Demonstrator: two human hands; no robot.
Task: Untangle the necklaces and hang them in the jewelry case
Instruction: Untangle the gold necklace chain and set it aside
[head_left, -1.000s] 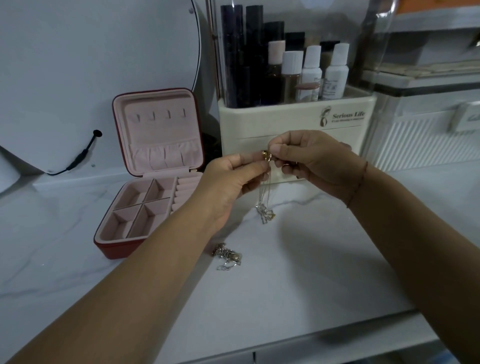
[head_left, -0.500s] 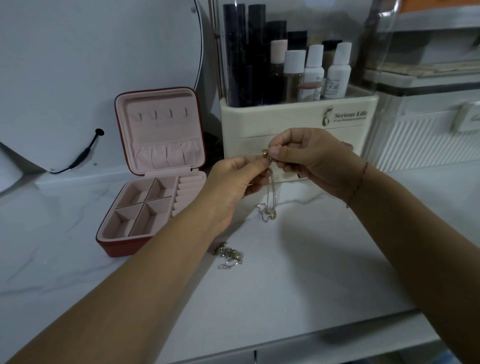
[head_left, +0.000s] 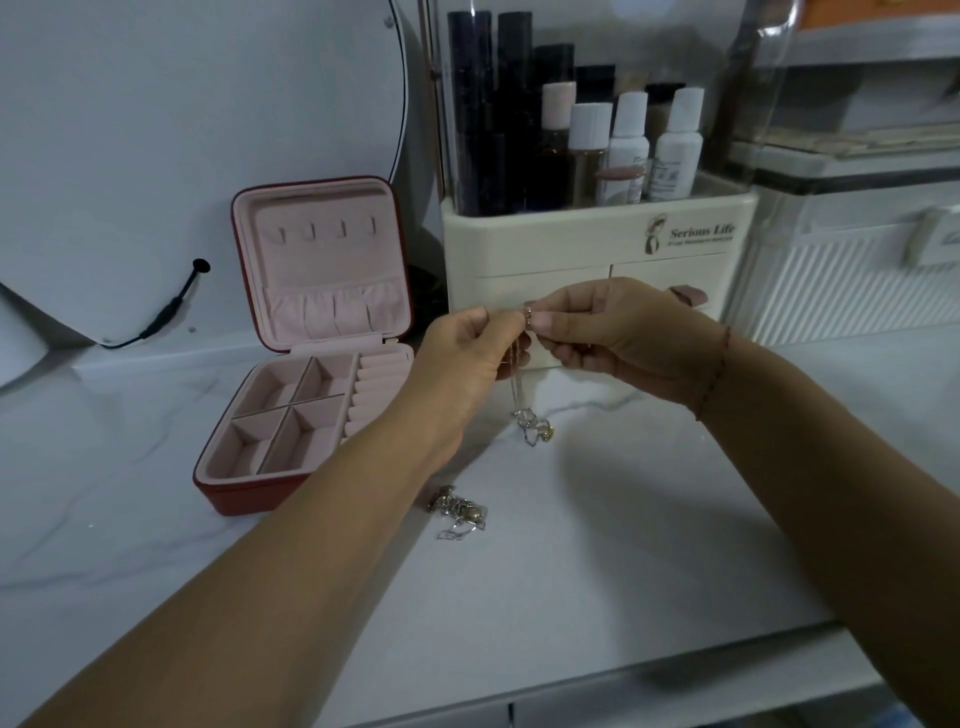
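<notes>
Left hand and right hand pinch one necklace; second tangle on surface; jewelry case hooks bare, nothing hung

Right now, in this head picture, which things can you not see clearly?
All in the head view:
Top of the held necklace: fingertips of the left hand and right hand cover it; clasp too small to judge.
Tangled pile on the counter: links too small and knotted to count chains.
Bottle labels in the organizer: print too small.
White box at the right: cut off by the frame edge.
</notes>
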